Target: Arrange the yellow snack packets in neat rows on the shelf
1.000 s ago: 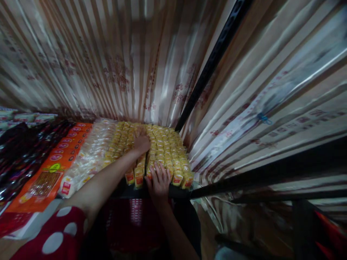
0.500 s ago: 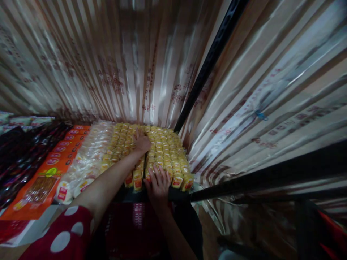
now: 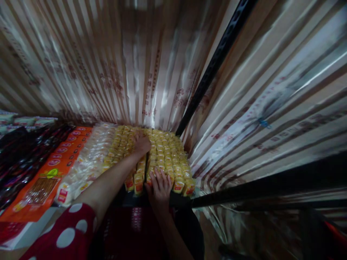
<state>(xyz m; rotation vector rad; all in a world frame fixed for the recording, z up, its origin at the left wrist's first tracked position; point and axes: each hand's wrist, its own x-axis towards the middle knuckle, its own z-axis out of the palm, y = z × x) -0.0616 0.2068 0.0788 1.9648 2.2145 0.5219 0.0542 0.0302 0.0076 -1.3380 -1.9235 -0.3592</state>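
Rows of small yellow clear-wrapped snack packs (image 3: 175,162) with red labels at the front fill the end of a shelf. My left hand (image 3: 141,143) reaches far in and rests on the packs near the middle, by a dark gap between two blocks of rows; its fingers look outstretched, though dim. Close to the shelf's front edge, my right hand (image 3: 160,184) lies with spread fingers against the front packs of the right block. Neither hand has lifted a pack.
White clear-wrapped packs (image 3: 90,159), orange bags (image 3: 46,180) and dark glossy packages (image 3: 24,155) lie to the left. A black metal post (image 3: 214,68) rises behind the right corner, and a black bar (image 3: 244,184) runs rightward. Printed striped sheeting (image 3: 130,65) hangs behind.
The view has shifted slightly, so the shelf sits a little lower in the picture. Both hands keep nearly the same places on the yellow packs.
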